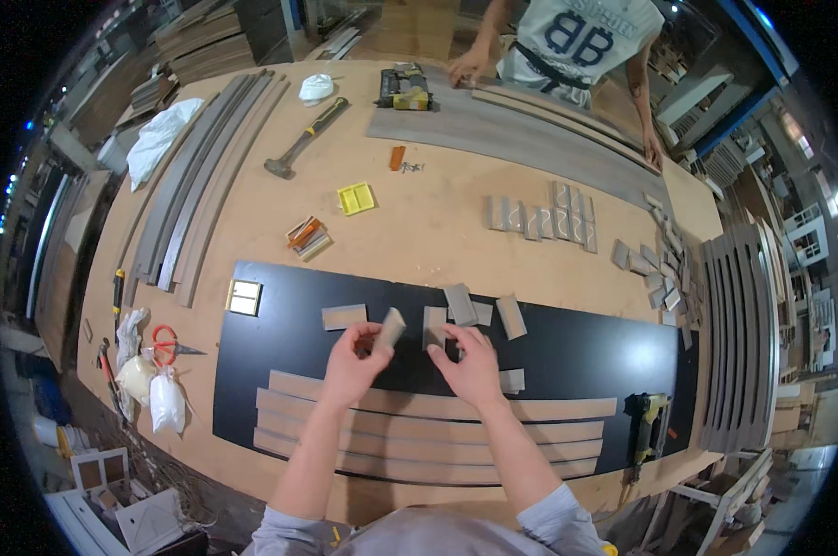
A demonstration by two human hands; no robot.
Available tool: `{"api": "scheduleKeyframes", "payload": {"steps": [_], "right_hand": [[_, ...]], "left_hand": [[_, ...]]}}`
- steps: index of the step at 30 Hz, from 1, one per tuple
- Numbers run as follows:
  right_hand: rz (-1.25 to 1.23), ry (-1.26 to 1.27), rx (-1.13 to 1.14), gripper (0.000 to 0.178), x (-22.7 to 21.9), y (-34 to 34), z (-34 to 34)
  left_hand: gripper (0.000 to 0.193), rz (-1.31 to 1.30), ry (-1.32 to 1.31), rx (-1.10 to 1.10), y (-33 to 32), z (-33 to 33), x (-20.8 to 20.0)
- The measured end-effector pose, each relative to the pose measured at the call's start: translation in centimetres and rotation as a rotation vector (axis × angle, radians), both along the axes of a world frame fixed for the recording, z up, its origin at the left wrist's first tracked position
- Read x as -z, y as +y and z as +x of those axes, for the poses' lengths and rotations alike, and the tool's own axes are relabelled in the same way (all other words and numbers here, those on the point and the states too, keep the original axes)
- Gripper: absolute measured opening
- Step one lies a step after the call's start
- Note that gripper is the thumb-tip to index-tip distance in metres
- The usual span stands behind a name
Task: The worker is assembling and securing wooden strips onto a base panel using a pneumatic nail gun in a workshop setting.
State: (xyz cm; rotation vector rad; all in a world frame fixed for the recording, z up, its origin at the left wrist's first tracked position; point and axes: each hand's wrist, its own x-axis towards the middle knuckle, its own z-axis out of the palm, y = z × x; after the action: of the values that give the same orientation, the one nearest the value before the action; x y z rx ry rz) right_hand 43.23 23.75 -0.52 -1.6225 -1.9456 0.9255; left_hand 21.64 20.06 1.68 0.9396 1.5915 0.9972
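Observation:
My left hand (356, 367) grips a small wooden block (392, 328) between thumb and fingers, tilted above a black panel (280, 343). Just to its right, my right hand (468, 366) pinches a second small block (434, 326) upright. Loose blocks lie on the panel around both hands: one flat block (345, 317) beyond my left hand, a larger one (459, 305) beyond my right, and another (510, 318) further right. One more block (512, 380) is partly hidden by my right wrist. Under my forearms run several long, slightly curved brown slats (437, 427).
A nail gun (647, 422) lies at the panel's right end. Beyond are blocks with glue lines (553, 219), a block pile (660, 264), a hammer (308, 139) and a yellow tray (356, 198). Scissors (166, 345) and long boards (192, 185) lie left. A co-worker (576, 46) handles boards opposite.

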Motion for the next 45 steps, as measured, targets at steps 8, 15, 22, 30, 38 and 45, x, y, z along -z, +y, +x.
{"api": "scheduleKeyframes", "payload": {"steps": [8,15,22,30,38,45], "right_hand": [[-0.65,0.715,0.036,0.033,-3.7,-0.8,-1.0],[-0.649,0.767,0.087,0.033,-4.4,-3.1,-0.4],[-0.532,0.733,0.122,0.034,-5.8,-5.1,-1.6],[-0.502,0.869,0.328,0.032,-4.8,-5.2,-1.4],[-0.423,0.791,0.226,0.031,-6.0,-5.8,-1.7],[-0.316,0.755,0.1,0.033,-5.0,-7.0,-2.2]], "left_hand": [[0.045,0.265,-0.111,0.027,-2.3,2.3,-1.2],[0.028,-0.057,-0.503,0.016,-2.7,1.7,-0.6],[0.025,-0.036,-0.334,-0.06,-2.8,2.6,-1.6],[0.029,-0.138,-0.717,-0.192,-4.0,3.8,-2.6],[0.015,-0.125,-0.784,-0.227,-4.1,3.3,-2.1],[0.027,-0.151,-0.952,-0.224,-3.1,3.1,-3.1]]}}
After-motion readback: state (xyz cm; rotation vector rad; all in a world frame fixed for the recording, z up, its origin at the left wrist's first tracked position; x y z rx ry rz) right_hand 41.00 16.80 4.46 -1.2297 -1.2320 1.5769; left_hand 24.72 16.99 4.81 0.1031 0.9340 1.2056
